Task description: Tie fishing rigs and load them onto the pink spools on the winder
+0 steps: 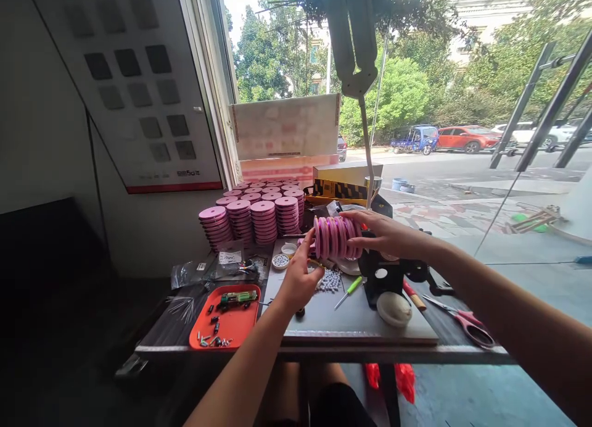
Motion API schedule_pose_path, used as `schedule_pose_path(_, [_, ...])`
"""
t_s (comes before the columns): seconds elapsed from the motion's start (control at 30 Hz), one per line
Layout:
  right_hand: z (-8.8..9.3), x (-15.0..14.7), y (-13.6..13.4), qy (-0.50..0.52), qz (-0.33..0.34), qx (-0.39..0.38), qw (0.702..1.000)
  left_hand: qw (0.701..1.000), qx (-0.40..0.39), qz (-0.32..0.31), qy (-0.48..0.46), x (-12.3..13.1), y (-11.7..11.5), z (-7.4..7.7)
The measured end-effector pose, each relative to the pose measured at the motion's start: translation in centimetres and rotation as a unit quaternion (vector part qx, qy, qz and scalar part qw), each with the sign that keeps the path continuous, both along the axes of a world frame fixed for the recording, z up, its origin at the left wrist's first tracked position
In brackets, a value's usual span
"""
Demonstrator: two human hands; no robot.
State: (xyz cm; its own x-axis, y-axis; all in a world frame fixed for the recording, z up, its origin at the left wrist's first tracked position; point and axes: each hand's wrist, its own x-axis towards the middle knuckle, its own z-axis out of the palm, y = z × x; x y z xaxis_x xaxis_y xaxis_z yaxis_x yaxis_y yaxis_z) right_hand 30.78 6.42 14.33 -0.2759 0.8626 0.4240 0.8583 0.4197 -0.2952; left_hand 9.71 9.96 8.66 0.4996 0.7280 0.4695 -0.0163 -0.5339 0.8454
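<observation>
Between my two hands a row of pink spools (337, 238) lies on its side, held above the work board. My left hand (300, 273) grips the row's left end, thumb below and fingers at the outer face. At the other end, my right hand (379, 231) presses against the last spool with its fingers over the top. Under the row, small whitish beads (329, 281) are spread on the board. A green-handled screwdriver (349, 291) lies beside them. Just right of the spools stands a black hand-cranked device (386, 273), partly covered by my right hand.
Stacks of pink spools (263, 220) stand at the back left. An orange tray (222, 337) holds a small green object and loose parts. A bowl of beads (280, 261), a white round dish (394, 310) and scissors (467, 325) lie around the board (342, 328). A lamp (354, 44) hangs above.
</observation>
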Motion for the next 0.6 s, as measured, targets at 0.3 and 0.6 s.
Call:
schedule_pose_path(0.3, [1.7, 0.4, 1.1, 0.087, 0.021, -0.132, 0.987, 0.998, -0.058, -0.011, 0.000, 0.2, 0.5, 2.1])
schedule_pose_path(0.6, [0.5, 0.6, -1.5, 0.116, -0.069, 0.010, 0.991, 0.995, -0.014, 0.098, -0.006, -0.4, -1.0, 0.7])
